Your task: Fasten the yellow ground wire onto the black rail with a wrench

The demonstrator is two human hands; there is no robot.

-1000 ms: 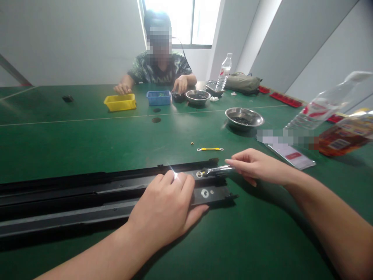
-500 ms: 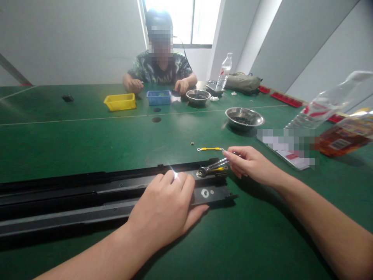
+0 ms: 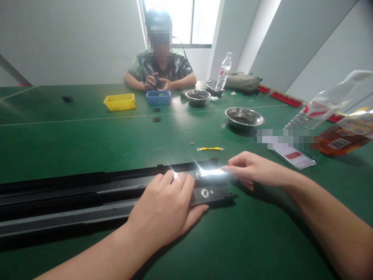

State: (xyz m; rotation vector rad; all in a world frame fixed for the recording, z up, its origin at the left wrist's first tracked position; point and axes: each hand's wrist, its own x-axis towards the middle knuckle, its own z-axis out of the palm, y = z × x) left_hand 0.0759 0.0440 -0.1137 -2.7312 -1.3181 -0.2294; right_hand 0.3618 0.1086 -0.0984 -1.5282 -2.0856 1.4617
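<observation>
My left hand [image 3: 166,204] is closed over the black metal rails [image 3: 72,216], fingers across the top and thumb along the near side. Near the rails' right end my right hand [image 3: 256,169] pinches the handle of a wrench [image 3: 211,171], whose shaft is washed out by bright glare. Its head sits on a fastener on the far rail. On the nearer rail, a round fitting [image 3: 204,193] shows beside a small hole. Just beyond the rails lie a yellow wire with ring terminals [image 3: 210,149] and a small brass-coloured nut [image 3: 192,143].
A steel bowl of small dark parts [image 3: 244,116] stands beyond my right hand. To the right are a phone [image 3: 294,153], a clear bottle [image 3: 317,107] and an orange drink bottle [image 3: 346,134]. A co-worker [image 3: 163,70] sits opposite, behind a blue bin [image 3: 158,98] and yellow bin [image 3: 120,102].
My right hand has swung the wrench slightly toward me, and it now catches the light. My left hand stays put. The co-worker's hands have come together above the blue bin.
</observation>
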